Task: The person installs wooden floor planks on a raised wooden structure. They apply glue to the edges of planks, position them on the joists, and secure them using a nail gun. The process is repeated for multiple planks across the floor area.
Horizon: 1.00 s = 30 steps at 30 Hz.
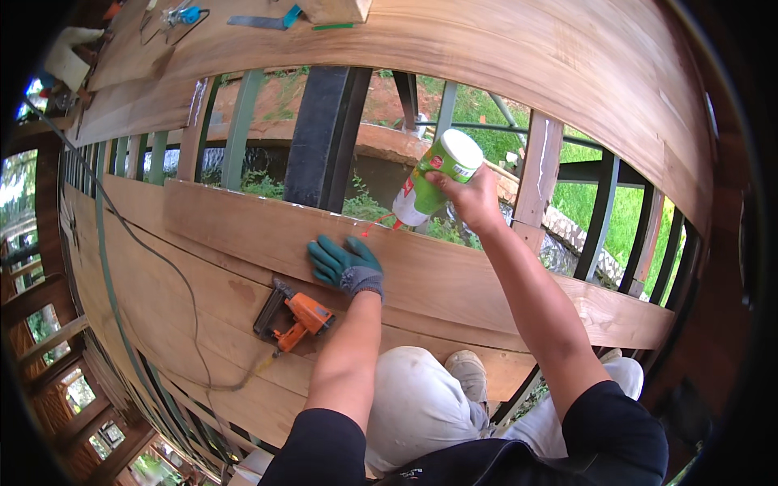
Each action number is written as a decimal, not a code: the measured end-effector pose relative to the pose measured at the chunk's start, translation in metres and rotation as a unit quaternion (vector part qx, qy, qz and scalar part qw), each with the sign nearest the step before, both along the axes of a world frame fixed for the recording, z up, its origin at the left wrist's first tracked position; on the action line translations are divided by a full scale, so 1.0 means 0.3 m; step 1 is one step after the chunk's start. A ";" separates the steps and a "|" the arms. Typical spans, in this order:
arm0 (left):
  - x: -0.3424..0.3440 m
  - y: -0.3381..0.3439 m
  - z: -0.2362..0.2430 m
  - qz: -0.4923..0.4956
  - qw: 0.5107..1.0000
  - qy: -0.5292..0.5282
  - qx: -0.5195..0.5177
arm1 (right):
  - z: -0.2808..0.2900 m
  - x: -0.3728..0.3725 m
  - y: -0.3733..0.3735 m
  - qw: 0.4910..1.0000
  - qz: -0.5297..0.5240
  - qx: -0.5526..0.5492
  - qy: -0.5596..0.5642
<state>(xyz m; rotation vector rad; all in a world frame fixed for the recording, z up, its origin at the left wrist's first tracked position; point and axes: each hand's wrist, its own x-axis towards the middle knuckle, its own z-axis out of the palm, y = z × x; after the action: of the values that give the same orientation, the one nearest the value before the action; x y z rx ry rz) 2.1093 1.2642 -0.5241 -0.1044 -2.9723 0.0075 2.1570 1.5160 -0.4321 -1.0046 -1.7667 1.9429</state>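
My right hand (472, 201), bare, is closed round a green and white glue bottle (429, 180). The bottle is tilted, its red nozzle pointing down over the far edge of a brown wooden plank (243, 220); a thin red piece dangles beside the nozzle. Whether glue is flowing cannot be seen. My left hand (347, 266), in a teal-and-grey work glove, rests on that plank with its fingers spread and holds nothing. Just nearer than the left hand, an orange and black nail gun (306, 317) lies on its side on the boards, joined to a hose.
Beyond the plank, open gaps between wooden and metal joists show ground and plants below. White glue lines run along one joist (541, 158). A dark beam (316, 134) crosses the gap. Wide boards (502, 49) bear a handsaw (263, 20) at the far side. A hose (177, 267) trails left.
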 end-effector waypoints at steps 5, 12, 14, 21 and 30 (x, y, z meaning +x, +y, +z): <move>-0.011 0.015 -0.022 -0.008 1.000 0.021 -0.005 | 0.014 0.065 0.059 1.000 -0.005 0.018 -0.010; -0.014 0.017 -0.037 0.007 1.000 0.014 -0.010 | 0.045 0.207 0.127 0.999 -0.016 -0.012 -0.032; -0.013 0.015 -0.039 -0.001 1.000 0.029 -0.006 | 0.045 0.250 0.145 0.999 -0.023 -0.009 -0.045; -0.012 0.025 -0.034 0.023 1.000 0.010 -0.005 | 0.026 0.384 0.200 0.997 -0.057 0.003 -0.055; -0.011 0.022 -0.039 0.023 1.000 0.014 0.006 | 0.002 0.525 0.253 0.997 -0.071 -0.017 -0.026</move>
<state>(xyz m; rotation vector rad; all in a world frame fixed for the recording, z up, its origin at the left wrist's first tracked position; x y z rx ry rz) 2.1060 1.2709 -0.5359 -0.0329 -2.9459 -0.0028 2.3145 1.5918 -0.4316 -1.1696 -1.6468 1.8816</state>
